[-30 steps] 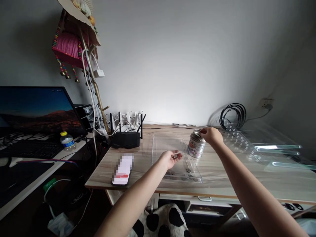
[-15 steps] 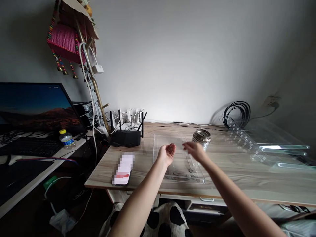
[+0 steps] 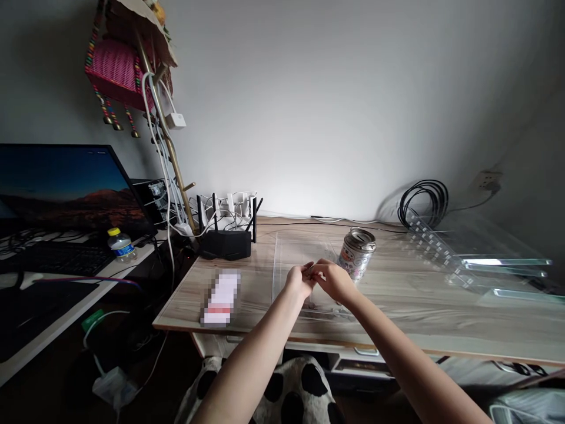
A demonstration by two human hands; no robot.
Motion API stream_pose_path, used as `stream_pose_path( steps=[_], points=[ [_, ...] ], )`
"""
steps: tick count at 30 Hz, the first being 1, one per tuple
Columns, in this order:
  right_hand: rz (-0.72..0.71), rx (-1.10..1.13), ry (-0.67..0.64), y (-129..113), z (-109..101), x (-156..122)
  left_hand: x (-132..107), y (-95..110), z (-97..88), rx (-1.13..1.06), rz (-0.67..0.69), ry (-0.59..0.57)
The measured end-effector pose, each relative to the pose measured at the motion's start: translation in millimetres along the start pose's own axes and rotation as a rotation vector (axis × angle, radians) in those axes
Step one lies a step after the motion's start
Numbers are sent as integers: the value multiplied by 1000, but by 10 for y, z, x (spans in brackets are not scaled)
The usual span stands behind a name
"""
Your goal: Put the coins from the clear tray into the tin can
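My left hand point(image 3: 299, 279) is cupped palm up over a clear acrylic tray point(image 3: 282, 259) on the wooden table point(image 3: 397, 306). My right hand point(image 3: 333, 279) meets it, its fingertips pinched in the left palm on something too small to name. A patterned metal can point(image 3: 356, 252) with an open top stands just right of both hands, untouched. Small dark pieces lie on the tray beneath my hands.
A phone point(image 3: 220, 297) lies near the table's left front edge. A black router point(image 3: 226, 241) stands at the back left, coiled black cable point(image 3: 419, 203) and clear acrylic racks point(image 3: 477, 259) at the right. A monitor point(image 3: 66, 188) and a water bottle point(image 3: 120, 244) occupy the left desk.
My right hand left the can's top and came back left to meet my left hand. My left hand stayed cupped over the tray, turning slightly upward.
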State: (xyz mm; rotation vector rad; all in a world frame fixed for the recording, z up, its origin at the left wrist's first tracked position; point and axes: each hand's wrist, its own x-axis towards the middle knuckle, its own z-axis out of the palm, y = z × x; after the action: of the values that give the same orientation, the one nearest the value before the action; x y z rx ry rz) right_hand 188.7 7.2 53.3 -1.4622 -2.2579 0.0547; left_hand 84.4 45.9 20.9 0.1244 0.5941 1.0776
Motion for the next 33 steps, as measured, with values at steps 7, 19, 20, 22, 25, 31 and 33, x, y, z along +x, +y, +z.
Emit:
stream_pose_path(
  steps=[7,19,20,22,25,31,33],
  points=[
    [435,-181,349,548,-569,275,-42,65,-23,61,8,-34],
    [596,-422,216,702,-711,463,-23,58,-85,92,-67,-106],
    [486,-384,214,579,-613,389,-34,56,-62,87,-71,-129],
    [217,-217,62,330,-375,236,-58,51,-15,74,-83,-165],
    [22,-56,-42,91,-80,84,-101,33,30,54,-105,-210],
    [144,73,82,425,-369,270,-243,63,53,148,-114,-393],
    [299,-26,225,682,-620,398,-277,109,61,264,-83,-375]
  ],
)
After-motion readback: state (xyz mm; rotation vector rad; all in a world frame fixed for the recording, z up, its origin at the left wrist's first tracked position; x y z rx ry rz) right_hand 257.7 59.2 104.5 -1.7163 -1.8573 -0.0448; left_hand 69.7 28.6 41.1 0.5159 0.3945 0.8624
